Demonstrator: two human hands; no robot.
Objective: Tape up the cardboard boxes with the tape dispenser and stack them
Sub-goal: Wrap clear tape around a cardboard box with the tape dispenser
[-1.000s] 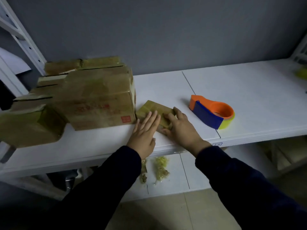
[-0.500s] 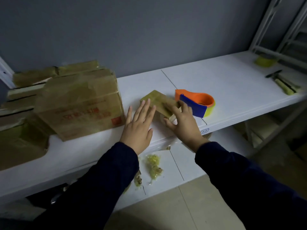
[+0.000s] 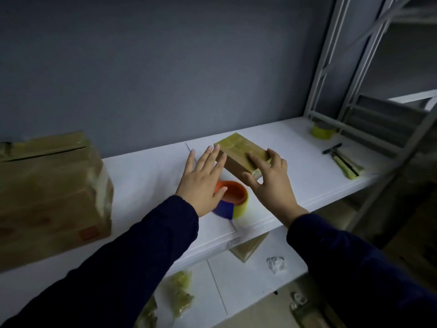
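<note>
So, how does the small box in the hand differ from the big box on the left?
The small box is far smaller than the big box. The right hand grips the small box; no hand touches the big box. The big box bears a red square mark; the small box shows none. Both are brown cardboard.

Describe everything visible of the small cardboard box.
The small cardboard box is a flat brown oblong, closed, with glossy yellowish tape over its top. It sits askew over the white shelf. The right hand grips its near end; the left hand lays straight fingers against its left edge. Lifted or resting, I cannot tell.
</note>
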